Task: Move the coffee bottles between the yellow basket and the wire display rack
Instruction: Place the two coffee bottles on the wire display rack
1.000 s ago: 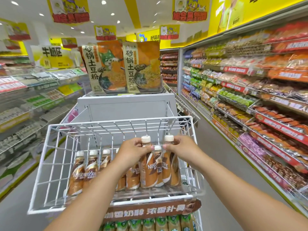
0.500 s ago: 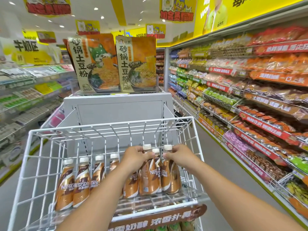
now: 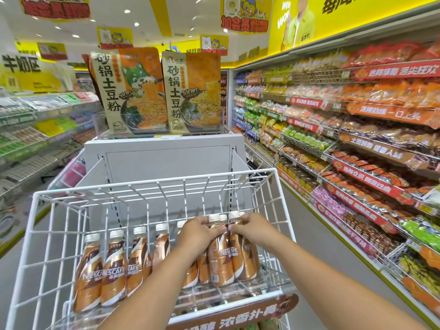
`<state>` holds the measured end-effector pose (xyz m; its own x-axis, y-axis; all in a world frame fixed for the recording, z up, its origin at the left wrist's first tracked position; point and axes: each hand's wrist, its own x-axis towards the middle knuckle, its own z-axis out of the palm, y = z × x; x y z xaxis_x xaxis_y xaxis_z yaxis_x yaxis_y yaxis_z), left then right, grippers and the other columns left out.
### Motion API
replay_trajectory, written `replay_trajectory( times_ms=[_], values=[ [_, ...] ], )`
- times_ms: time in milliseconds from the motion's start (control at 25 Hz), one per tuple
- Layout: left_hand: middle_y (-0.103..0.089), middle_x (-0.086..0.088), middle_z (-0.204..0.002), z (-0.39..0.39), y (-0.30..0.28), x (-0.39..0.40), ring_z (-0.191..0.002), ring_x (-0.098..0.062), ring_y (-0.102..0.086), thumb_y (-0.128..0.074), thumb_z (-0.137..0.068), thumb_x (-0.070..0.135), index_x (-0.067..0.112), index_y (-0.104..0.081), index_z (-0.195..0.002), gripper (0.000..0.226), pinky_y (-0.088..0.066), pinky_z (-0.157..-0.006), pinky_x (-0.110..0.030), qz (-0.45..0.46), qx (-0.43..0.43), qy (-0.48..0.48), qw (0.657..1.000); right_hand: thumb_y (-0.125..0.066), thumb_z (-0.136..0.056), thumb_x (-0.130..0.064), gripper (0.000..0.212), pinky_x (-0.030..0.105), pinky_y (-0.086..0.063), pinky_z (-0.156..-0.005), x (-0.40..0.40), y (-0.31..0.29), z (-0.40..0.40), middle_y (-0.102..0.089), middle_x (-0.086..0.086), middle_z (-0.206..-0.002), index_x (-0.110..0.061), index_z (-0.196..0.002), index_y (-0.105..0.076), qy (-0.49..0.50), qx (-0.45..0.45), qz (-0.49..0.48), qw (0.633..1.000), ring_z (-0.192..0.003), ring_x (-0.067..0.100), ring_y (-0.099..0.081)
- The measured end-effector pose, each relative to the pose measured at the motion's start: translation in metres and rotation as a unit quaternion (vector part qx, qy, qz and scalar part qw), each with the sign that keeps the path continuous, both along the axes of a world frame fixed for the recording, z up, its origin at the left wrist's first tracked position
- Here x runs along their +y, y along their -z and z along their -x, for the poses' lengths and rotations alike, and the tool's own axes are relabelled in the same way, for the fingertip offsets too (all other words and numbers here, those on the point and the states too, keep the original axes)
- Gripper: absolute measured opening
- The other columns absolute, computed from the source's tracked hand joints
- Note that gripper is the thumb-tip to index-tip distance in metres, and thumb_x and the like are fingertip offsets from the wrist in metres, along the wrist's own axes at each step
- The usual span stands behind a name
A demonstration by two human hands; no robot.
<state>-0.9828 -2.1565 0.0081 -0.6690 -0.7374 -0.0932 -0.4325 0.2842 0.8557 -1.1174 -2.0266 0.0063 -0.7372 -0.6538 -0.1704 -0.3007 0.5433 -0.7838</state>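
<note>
The white wire display rack (image 3: 157, 186) fills the lower middle of the head view. Several brown Nescafe coffee bottles (image 3: 114, 272) with white caps stand in a row along its left and middle. At the right end stands a tight cluster of coffee bottles (image 3: 222, 260). My left hand (image 3: 198, 233) grips the cluster's left side near the necks. My right hand (image 3: 252, 229) grips its right side, fingertips almost meeting the left hand's. The cluster rests on the rack's floor. No yellow basket is in view.
A brown price strip (image 3: 238, 315) runs along the rack's front edge. Behind the rack a white stand (image 3: 164, 156) carries two large orange noodle packs (image 3: 190, 91). Stocked snack shelves (image 3: 357, 144) line the aisle on the right, and more shelves (image 3: 35, 129) on the left.
Both hands have lowered the cluster of bottles into the rack's right end and kept their hold. The camera has dipped and moved closer.
</note>
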Motion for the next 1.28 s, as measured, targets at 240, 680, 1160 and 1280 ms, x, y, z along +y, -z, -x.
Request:
replay_trajectory(
  times_ms=[240, 680, 1160, 1280],
  values=[
    [-0.066, 0.008, -0.119, -0.011, -0.008, 0.002, -0.100, -0.011, -0.065, -0.073, -0.085, 0.056, 0.023, -0.052, -0.141, 0.069, -0.051, -0.082, -0.029, 0.084, 0.018, 0.023, 0.996, -0.071, -0.089, -0.053, 0.071, 0.038, -0.056, -0.097, 0.006, -0.013, -0.015, -0.065, 0.004, -0.135, -0.013, -0.146, -0.052, 0.023, 0.062, 0.004, 0.998, -0.109, 0.018, -0.068],
    [0.001, -0.007, -0.171, -0.046, -0.002, 0.007, -0.157, -0.029, 0.001, -0.034, -0.096, 0.070, 0.031, -0.014, -0.161, 0.078, 0.001, -0.124, -0.045, 0.521, -0.059, 0.159, 0.837, -0.040, -0.102, -0.059, 0.074, 0.041, -0.014, -0.127, 0.053, -0.017, -0.079, -0.015, 0.004, -0.172, -0.019, -0.162, -0.024, -0.019, 0.467, -0.120, 0.876, -0.159, 0.024, -0.009],
    [0.010, -0.001, -0.170, -0.047, -0.020, 0.097, -0.156, -0.024, 0.012, -0.022, -0.096, 0.072, 0.034, -0.008, -0.162, 0.077, 0.002, -0.126, -0.047, 0.528, -0.029, 0.222, 0.819, -0.024, -0.102, -0.068, 0.078, 0.043, 0.007, -0.126, 0.162, -0.017, -0.118, 0.008, 0.001, -0.173, -0.027, -0.165, -0.003, 0.084, 0.453, -0.205, 0.863, -0.158, 0.024, 0.013],
    [0.006, -0.004, -0.171, -0.043, -0.030, 0.154, -0.157, -0.025, 0.009, -0.019, -0.093, 0.074, 0.033, -0.012, -0.162, 0.080, 0.001, -0.125, -0.045, 0.537, 0.011, 0.248, 0.806, -0.025, -0.102, -0.068, 0.079, 0.047, -0.002, -0.130, 0.225, -0.025, -0.129, 0.007, 0.003, -0.173, -0.027, -0.165, 0.001, 0.125, 0.430, -0.209, 0.869, -0.159, 0.024, 0.011]
  ],
)
